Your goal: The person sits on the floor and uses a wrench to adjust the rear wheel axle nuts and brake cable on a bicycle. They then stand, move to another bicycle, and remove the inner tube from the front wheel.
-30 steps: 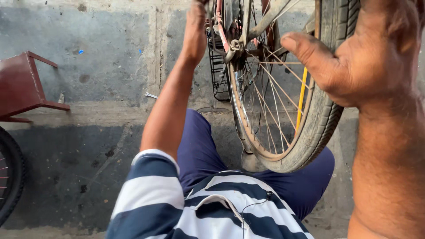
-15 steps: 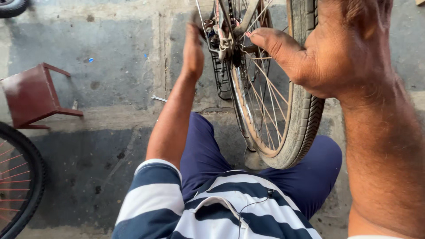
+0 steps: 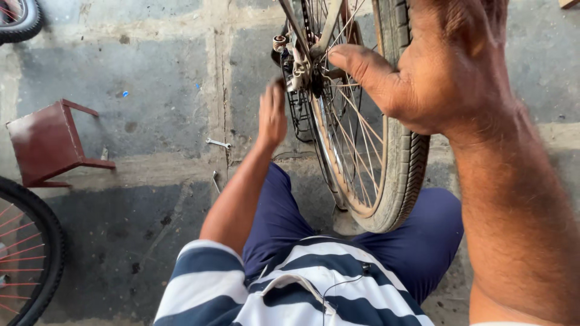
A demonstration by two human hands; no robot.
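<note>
Seen from above: a bicycle wheel [image 3: 368,139] held upright between the knees, tyre bottom resting near the ground in front of dark blue trousers [image 3: 284,217]. Right hand [image 3: 447,72] draped over the top of the tyre, fingers wrapped round the tread on the far side and hidden, thumb stretched out toward the hub; clamped on the wheel, by the look of it. Left hand [image 3: 272,115] raised just left of the wheel, beside the hub [image 3: 299,63], fingers loosely together, holding nothing visible; touching the axle parts or just short of them, cannot tell.

Left of the wheel, on the concrete floor [image 3: 151,90]: a small spanner [image 3: 218,143] and a second small metal piece [image 3: 215,180] nearer the leg, both untouched and well apart from either hand. Farther left, a dark red stool [image 3: 51,142]. At the lower left edge, part of another wheel [image 3: 30,253] with red spokes; at the top left corner, a bit of another tyre [image 3: 21,21].

As a judgement: work at the hub under way, wheel mounted in the frame, tyre on the rim, tools lying idle. No sign of a finished or freshly loosened fitting to go by, so progress hard to place beyond steadying and feeling at the axle.
</note>
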